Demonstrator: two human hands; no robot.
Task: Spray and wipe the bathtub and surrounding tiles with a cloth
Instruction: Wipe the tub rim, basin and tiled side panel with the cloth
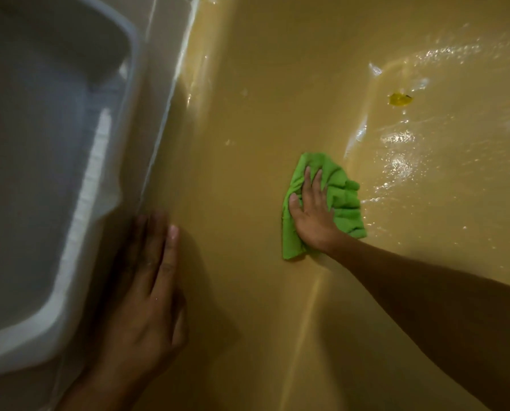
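Note:
A yellow-tan bathtub [248, 114] fills most of the view, its inner wall sloping down to a wet, glistening floor at the right. A crumpled green cloth [342, 191] lies against the tub's inner wall. My right hand [310, 209] presses flat on the cloth with straight, spread fingers, the arm reaching in from the lower right. My left hand [147, 292] rests flat on the tub's rim at the lower left, fingers straight and together.
A grey plastic tub with a pale rim [79, 221] stands outside the bathtub at the left. A small yellow object [400, 99] lies on the wet tub floor at the upper right. Water droplets shine across the right side.

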